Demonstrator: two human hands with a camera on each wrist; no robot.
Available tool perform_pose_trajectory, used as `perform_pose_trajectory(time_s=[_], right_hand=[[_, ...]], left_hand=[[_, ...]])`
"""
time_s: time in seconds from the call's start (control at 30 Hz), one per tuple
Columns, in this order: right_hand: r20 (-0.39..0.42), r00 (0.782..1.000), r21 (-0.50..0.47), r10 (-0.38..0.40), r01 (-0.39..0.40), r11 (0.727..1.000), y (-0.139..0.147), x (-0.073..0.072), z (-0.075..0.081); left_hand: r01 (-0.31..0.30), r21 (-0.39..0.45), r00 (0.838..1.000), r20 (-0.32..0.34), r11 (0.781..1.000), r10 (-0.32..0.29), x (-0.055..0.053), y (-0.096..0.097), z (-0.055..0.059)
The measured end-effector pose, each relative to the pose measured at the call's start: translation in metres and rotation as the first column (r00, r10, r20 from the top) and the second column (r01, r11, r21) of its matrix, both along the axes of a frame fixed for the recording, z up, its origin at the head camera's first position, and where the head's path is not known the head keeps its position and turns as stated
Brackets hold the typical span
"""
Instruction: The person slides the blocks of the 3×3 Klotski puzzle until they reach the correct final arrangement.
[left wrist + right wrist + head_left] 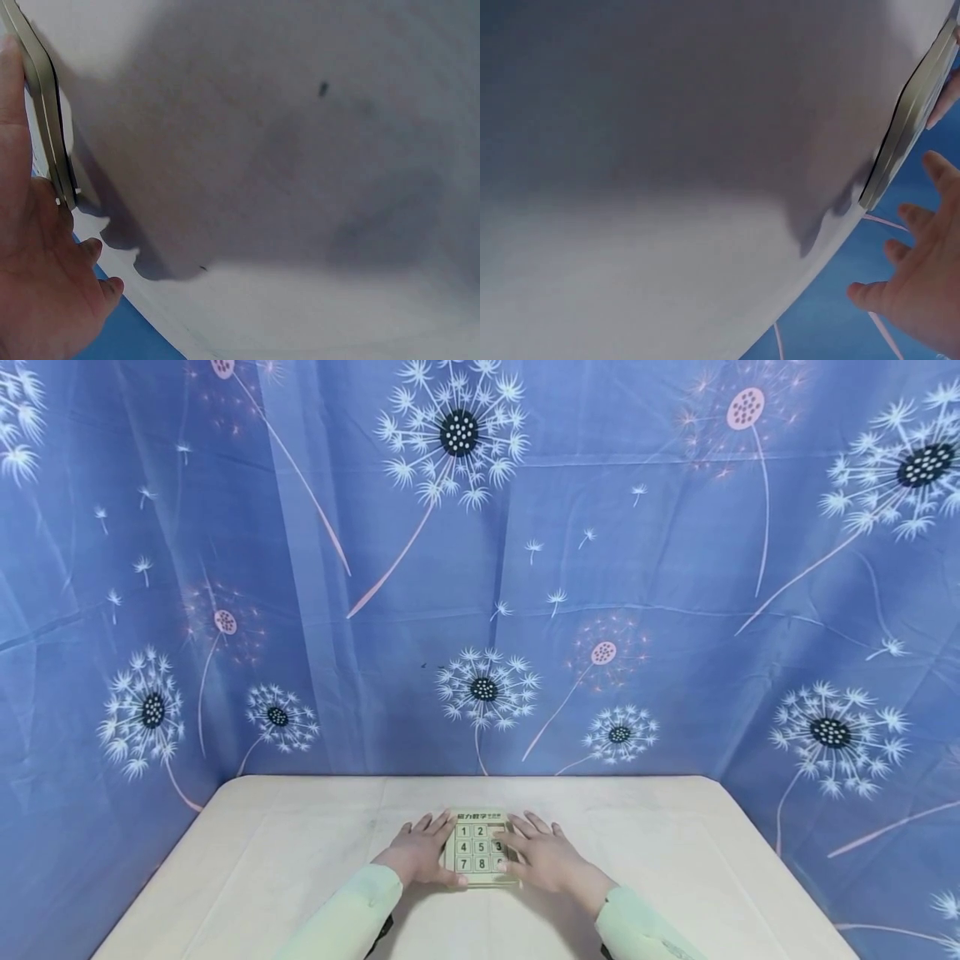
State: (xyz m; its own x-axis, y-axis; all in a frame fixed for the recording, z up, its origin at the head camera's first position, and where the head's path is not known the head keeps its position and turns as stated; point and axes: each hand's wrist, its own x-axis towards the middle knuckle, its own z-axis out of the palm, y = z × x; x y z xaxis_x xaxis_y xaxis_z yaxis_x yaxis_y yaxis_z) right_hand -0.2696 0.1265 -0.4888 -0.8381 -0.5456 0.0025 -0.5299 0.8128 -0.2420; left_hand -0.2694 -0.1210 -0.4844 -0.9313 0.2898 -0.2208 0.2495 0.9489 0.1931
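A pale yellow-green sliding number puzzle (pixel 481 847) lies flat on the table, with numbered tiles in a square grid and dark lettering along its far edge. The 3 tile stands in the middle row, below a gap at the top right. My left hand (pixel 422 853) holds the puzzle's left side, thumb at the near corner and fingers along the far left. Over the right column reaches my right hand (pixel 551 860), fingers spread, index finger by the 3 tile and thumb overlapping the lower right tile. In the right wrist view the puzzle (pixel 911 120) shows edge-on beyond the spread fingers.
The cream table (pixel 300 827) has rounded far corners. Behind it and along both sides hangs a blue curtain (pixel 420 693) printed with dandelions. Light green sleeves (pixel 348 914) cover both forearms.
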Motion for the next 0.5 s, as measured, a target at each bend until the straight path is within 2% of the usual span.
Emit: perform_pose_trajectory(time_s=[0.33, 0.5], right_hand=[[0.035, 0.999, 0.020, -0.040, 0.039, 0.999, 0.004, 0.015, 0.005], [0.026, 0.998, 0.030, -0.049, 0.048, 0.998, 0.004, 0.019, 0.004]], left_hand=[[-0.003, 0.019, 1.000, 0.004, 1.000, 0.003, -0.001, -0.001, -0.002], [-0.002, 0.021, 1.000, 0.002, 1.000, 0.002, 0.000, -0.001, -0.001]])
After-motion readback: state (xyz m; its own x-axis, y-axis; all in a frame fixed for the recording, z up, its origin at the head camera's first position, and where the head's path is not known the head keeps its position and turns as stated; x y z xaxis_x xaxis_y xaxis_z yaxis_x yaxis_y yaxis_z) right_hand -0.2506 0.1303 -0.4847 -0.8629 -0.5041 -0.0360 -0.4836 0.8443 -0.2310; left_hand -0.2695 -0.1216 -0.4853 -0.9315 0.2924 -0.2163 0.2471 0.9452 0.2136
